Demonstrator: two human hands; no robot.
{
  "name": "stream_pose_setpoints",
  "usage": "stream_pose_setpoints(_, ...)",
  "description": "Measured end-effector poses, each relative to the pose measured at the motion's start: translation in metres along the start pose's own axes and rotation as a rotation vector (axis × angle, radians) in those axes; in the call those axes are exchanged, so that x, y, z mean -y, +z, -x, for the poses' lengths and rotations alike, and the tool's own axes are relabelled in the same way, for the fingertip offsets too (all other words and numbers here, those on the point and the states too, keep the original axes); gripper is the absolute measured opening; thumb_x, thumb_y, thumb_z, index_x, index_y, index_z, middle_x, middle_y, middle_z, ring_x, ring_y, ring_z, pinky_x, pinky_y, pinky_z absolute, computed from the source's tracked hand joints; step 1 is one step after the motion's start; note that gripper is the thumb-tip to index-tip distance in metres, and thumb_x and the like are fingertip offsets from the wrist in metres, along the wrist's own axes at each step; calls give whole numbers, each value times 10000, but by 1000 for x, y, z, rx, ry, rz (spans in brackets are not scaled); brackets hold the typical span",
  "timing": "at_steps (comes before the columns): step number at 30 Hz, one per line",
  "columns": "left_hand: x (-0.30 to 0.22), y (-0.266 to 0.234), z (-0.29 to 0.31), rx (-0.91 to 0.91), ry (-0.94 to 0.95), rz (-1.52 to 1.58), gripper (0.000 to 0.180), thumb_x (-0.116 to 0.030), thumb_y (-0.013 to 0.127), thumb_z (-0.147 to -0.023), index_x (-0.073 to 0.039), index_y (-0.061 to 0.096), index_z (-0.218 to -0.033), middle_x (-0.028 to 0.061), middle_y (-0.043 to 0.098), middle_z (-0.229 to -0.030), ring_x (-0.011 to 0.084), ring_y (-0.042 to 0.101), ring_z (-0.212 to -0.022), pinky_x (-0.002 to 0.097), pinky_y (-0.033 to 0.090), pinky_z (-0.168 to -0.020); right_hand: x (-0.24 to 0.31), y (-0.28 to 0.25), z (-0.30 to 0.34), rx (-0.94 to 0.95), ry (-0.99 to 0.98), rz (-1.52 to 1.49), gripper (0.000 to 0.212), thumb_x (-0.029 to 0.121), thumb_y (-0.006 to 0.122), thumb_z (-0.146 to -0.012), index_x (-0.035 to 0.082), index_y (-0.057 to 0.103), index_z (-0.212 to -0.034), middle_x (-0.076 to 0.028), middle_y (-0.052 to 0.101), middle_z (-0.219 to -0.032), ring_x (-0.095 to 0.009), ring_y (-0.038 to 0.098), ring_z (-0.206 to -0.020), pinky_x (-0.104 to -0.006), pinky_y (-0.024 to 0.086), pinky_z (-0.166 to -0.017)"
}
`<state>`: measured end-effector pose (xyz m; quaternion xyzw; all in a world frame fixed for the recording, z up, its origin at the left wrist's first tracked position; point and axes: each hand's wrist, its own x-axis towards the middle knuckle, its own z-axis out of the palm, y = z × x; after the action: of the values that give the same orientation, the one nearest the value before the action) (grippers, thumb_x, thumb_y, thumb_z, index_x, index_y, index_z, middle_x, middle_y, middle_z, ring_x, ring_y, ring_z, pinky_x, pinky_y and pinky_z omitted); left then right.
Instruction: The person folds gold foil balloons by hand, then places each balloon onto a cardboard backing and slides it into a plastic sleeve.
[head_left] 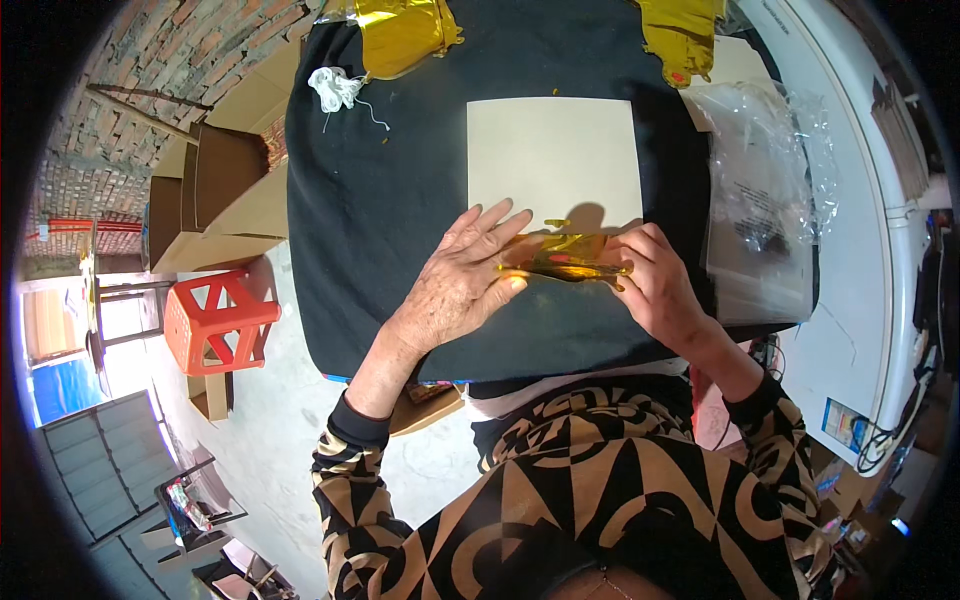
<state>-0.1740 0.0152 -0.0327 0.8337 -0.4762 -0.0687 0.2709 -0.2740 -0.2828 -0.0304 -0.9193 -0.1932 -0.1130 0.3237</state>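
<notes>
A shiny gold foil piece point(565, 258), which looks like a folded flat foil balloon, is stretched between my hands at the near edge of a cream square card point(552, 150). My left hand point(455, 285) has its left end between thumb and fingers, with the other fingers stretched out over the card's near left corner. The right end is pinched by my right hand point(660, 285), its fingers curled. A small gold tab stands up from the foil over the card. My palms hide part of its ends.
The black-clothed table point(400, 220) bears gold foil pieces point(405, 35) at far left, more gold foil point(680, 35) at far right, and a white string bundle point(335, 90). Clear plastic bags point(760, 190) lie along the right side. A red stool point(220, 320) and cardboard boxes point(225, 190) stand left.
</notes>
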Motion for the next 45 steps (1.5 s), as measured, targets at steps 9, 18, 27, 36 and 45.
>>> stream_pose_setpoints(9, -3, 4, 4, -57, 27, -57, 717, 5, 777, -825, -235, 688, -1494, 23, 497, -1694, 299, 392, -1608, 565, 298, -1343, 1, -27, -14, 156, -162, 88, 403, -100, 661, -816, 19, 702, -1199, -134, 650, -1211, -344, 614, -1180, -442, 516, -1059)
stream_pose_setpoints(18, -12, 1, -6, -122, 80, -109, 686, 30, 772, -773, -209, 740, -1416, 63, 511, -1669, 341, 419, -1580, 537, 358, -1311, -53, -22, -108, -82, -112, 241, 500, 62, 665, -987, 42, 588, -1480, -185, 598, -1485, -379, 530, -1423, -507, 430, -1178)
stream_pose_setpoints(27, -16, 4, -6, -125, 110, -93, 711, 36, 752, -733, -210, 753, -1400, 66, 471, -1699, 326, 389, -1601, 541, 335, -1324, -71, 24, -104, 124, 9, 369, 641, 291, 604, -1094, 86, 385, -1661, -195, 356, -1717, -385, 265, -1629, -564, 185, -1327)
stream_pose_setpoints(36, -8, 9, -5, -167, 86, -49, 580, -44, 823, -792, -196, 791, -1351, 70, 546, -1644, 321, 467, -1552, 504, 400, -1289, -63, 31, -98, 96, -44, 407, 629, 265, 631, -1076, 97, 417, -1643, -189, 368, -1709, -380, 267, -1631, -595, 193, -1325)
stream_pose_setpoints(45, -7, 10, -4, -155, -1, -57, 402, -359, 707, -1028, -161, 790, -1368, 66, 589, -1600, 331, 501, -1498, 498, 425, -1231, -62, 34, -95, 65, -87, 377, 632, 210, 669, -1047, 84, 441, -1623, -186, 387, -1692, -388, 289, -1621, -595, 237, -1321)
